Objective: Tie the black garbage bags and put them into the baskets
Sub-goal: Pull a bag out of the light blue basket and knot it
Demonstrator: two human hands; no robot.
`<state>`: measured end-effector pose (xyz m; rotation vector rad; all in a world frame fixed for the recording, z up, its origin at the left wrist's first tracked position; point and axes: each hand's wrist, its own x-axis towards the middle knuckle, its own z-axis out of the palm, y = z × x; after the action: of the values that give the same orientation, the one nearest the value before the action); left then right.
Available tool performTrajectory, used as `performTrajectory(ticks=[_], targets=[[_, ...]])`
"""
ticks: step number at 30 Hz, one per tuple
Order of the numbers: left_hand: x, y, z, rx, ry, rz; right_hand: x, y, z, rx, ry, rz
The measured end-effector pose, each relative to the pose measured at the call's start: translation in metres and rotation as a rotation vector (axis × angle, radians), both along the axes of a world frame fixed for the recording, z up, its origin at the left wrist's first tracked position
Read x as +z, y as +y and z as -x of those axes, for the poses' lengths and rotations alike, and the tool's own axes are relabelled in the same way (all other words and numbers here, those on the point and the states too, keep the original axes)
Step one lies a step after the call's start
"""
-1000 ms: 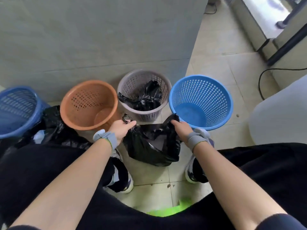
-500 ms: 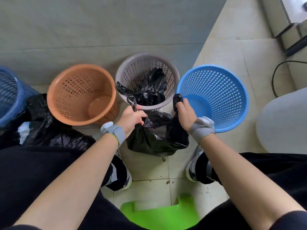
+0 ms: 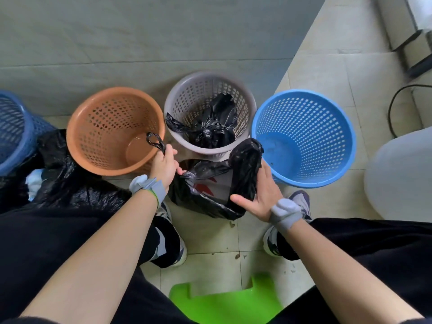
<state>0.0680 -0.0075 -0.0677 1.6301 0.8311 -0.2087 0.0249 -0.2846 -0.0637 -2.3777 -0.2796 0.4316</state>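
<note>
- The black heap [image 3: 70,183] on the floor at my left, beside the dark blue basket [image 3: 14,132], is the biggest thing left: more black bags, I judge, untied as far as I can tell, with something pale showing at its edge.
- 3 baskets stand in a row ahead. The blue basket [image 3: 304,136] and the orange basket [image 3: 114,129] hold nothing; the grey basket [image 3: 205,111] holds 1 tied bag [image 3: 210,127]. So about 1 bag is done.
- The open bag [image 3: 205,195] sits on the floor between my feet, mouth gaping, not yet knotted.
- My right hand [image 3: 259,195] has its fingers closed round 1 raised handle, thumb spread free.
- My left hand [image 3: 163,164] pinches the other handle loop [image 3: 155,140] over the orange rim.
- Left for this bag: cross the handles, knot, drop it in.
</note>
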Motion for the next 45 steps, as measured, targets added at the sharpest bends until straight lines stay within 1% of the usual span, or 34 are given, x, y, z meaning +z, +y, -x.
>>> performTrajectory(ticks=[2,4,6,7,8,9,11,12,14,15,16,18,20,21,22,24,26,27,28,29,30,31,33,34,35,38,40,41,43,45], targets=[[-0.002,0.007,0.002,0.023,0.057,0.06,-0.019,-0.004,0.006,0.009,0.03,0.053],[-0.002,0.01,0.005,-0.01,0.088,0.081,-0.031,0.002,0.004,0.039,0.037,0.142],[0.0,0.007,0.008,-0.049,0.066,0.075,-0.038,0.015,-0.006,0.082,0.045,0.271],[-0.001,0.009,0.01,-0.077,0.055,0.048,-0.038,0.027,-0.012,0.077,0.043,0.29],[-0.002,0.009,0.013,-0.112,0.056,0.011,-0.041,0.037,-0.018,0.045,0.028,0.248],[-0.005,0.011,0.016,-0.143,0.07,-0.014,-0.039,0.048,-0.024,-0.004,-0.008,0.149],[-0.007,0.013,0.018,-0.137,0.066,0.012,-0.03,0.073,-0.033,-0.186,-0.051,-0.138],[-0.006,0.01,0.019,-0.084,0.043,0.094,-0.018,0.079,-0.034,-0.333,-0.022,-0.236],[-0.004,0.008,0.011,0.147,-0.003,0.354,-0.005,0.089,-0.032,-0.673,0.201,-0.331],[-0.001,0.005,0.007,0.279,-0.023,0.462,-0.006,0.088,-0.031,-0.798,0.304,-0.375],[-0.002,0.004,0.002,0.383,-0.035,0.515,-0.012,0.085,-0.03,-0.852,0.352,-0.394],[-0.004,0.003,-0.003,0.498,-0.032,0.514,-0.017,0.074,-0.03,-0.913,0.369,-0.382],[-0.004,-0.001,-0.005,0.491,-0.023,0.505,-0.019,0.059,-0.032,-0.931,0.377,-0.346],[-0.004,0.001,-0.006,0.475,-0.023,0.511,-0.019,0.054,-0.033,-0.945,0.394,-0.362],[-0.006,0.003,-0.007,0.473,-0.027,0.536,-0.018,0.05,-0.034,-0.961,0.425,-0.378],[-0.009,0.01,-0.007,0.461,-0.017,0.594,-0.017,0.044,-0.035,-0.969,0.548,-0.455],[-0.012,0.014,-0.005,0.414,0.012,0.603,-0.013,0.037,-0.036,-0.843,0.712,-0.56],[-0.014,0.015,-0.002,0.391,0.023,0.58,-0.01,0.034,-0.036,-0.736,0.774,-0.615],[-0.015,0.016,-0.001,0.357,0.025,0.548,-0.009,0.031,-0.037,-0.601,0.794,-0.635],[-0.016,0.015,0.001,0.308,0.023,0.51,-0.01,0.029,-0.036,-0.496,0.771,-0.615],[-0.016,0.014,0.002,0.25,0.011,0.468,-0.011,0.029,-0.036,-0.445,0.726,-0.578],[-0.014,0.012,0.003,0.185,-0.001,0.431,-0.014,0.03,-0.035,-0.437,0.644,-0.515],[-0.009,0.006,0.004,0.054,0.001,0.331,-0.011,0.036,-0.035,-0.516,0.488,-0.412],[-0.007,0.003,0.006,-0.003,0.016,0.269,-0.011,0.041,-0.036,-0.578,0.46,-0.452],[-0.005,-0.001,0.007,-0.039,0.03,0.212,-0.006,0.047,-0.038,-0.66,0.472,-0.538],[-0.007,-0.007,0.009,-0.093,0.042,0.068,0.013,0.061,-0.049,-0.913,0.699,-0.955],[-0.013,-0.005,0.014,-0.101,0.093,0.029,0.02,0.062,-0.059,-0.994,0.79,-1.127],[-0.015,-0.004,0.017,-0.112,0.135,0.019,0.025,0.059,-0.064,-0.989,0.804,-1.19],[-0.022,-0.003,0.024,-0.065,0.188,0.077,0.037,0.055,-0.068,-0.961,0.803,-1.319],[-0.022,-0.005,0.026,0.096,0.166,0.27,0.038,0.052,-0.069,-0.987,0.784,-1.408]])
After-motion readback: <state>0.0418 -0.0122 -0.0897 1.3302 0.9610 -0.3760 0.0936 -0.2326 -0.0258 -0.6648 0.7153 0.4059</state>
